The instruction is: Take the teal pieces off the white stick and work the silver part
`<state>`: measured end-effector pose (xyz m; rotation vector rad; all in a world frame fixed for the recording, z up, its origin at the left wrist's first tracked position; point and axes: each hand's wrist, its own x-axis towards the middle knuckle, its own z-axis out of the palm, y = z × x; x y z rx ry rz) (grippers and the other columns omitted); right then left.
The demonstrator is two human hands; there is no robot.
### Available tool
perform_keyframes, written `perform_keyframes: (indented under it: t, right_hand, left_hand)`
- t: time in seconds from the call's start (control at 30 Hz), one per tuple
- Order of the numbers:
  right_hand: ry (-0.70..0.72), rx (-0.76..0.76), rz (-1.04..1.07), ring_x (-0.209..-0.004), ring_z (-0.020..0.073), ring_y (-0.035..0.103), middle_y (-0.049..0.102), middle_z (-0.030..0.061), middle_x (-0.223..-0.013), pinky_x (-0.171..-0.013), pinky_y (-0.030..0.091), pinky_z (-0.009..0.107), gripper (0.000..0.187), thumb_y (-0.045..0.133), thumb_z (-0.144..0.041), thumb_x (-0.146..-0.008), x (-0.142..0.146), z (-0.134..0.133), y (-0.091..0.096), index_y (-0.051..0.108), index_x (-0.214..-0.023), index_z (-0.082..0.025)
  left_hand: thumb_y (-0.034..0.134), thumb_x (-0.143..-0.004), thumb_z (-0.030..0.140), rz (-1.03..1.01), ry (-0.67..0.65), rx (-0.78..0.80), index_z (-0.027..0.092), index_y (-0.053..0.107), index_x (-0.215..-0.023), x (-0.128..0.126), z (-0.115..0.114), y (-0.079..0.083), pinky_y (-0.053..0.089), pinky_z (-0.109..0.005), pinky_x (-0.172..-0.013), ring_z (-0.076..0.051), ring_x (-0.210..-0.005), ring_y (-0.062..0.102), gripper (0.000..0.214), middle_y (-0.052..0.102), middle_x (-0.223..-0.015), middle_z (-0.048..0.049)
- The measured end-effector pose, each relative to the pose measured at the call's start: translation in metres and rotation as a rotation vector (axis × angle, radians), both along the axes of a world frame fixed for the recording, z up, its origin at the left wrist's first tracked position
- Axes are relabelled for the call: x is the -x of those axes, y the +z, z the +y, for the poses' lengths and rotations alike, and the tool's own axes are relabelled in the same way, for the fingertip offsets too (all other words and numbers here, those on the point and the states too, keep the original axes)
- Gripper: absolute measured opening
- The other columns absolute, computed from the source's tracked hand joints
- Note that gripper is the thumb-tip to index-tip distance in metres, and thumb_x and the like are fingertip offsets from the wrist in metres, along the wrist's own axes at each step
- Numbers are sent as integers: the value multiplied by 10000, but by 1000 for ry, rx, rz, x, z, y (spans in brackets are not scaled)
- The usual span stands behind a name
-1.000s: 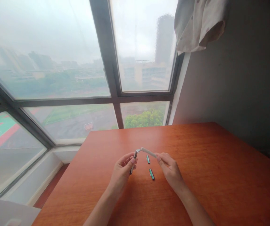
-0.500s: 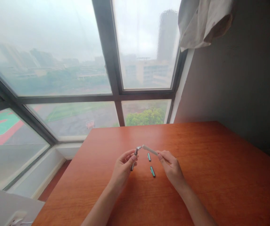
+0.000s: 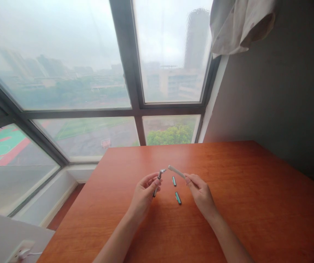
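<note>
My left hand [image 3: 145, 189] is closed around a razor handle [image 3: 159, 174], its metallic head end pointing up and to the right. In my right hand [image 3: 200, 190] is a slim whitish stick [image 3: 176, 171] with a rounded tip, angled up and left. I cannot make out what kind of tool the stick is. Its tip is a small gap away from the razor handle's end. Two dark razor cartridges with green strips lie on the table between my hands: a farther cartridge [image 3: 174, 181] and a nearer cartridge [image 3: 178, 198].
A reddish-brown wooden table [image 3: 250, 204] spreads under both hands. Its far edge runs along the large window frame [image 3: 170, 110]. A light cloth [image 3: 236, 29] hangs at the upper right before a grey wall [image 3: 280, 91]. A wall socket [image 3: 22, 252] with a plug is at the lower left.
The stick's tip has drawn back to the right, off the razor handle's end, opening a small gap. Both hands keep their holds, and the view has shifted slightly.
</note>
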<state>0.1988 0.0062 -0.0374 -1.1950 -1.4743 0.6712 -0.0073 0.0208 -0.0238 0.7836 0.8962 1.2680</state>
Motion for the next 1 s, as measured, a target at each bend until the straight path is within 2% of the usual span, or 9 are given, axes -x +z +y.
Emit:
perform_keyframes:
  t: [0.7,1.0]
  right_hand:
    - [30,-16,-56,-796,198,561,636,47,-813,-716,439,293,300,470,-388,-923,0,0,1,698,-985,-203]
    - [4,-25,-75,-772,200,564,641,47,-798,-701,442,300,300,466,-392,-920,-1,-1,2,699,-970,-209]
  left_hand:
    - [804,-644,286,20,-3,-17,164,719,-923,-2,-2,6,448,-240,-630,-135,-684,595,316,673,-748,-53]
    - [816,-623,298,16,11,-13,171,724,-919,-2,-1,3,447,-245,-629,-138,-672,597,335,681,-749,-54]
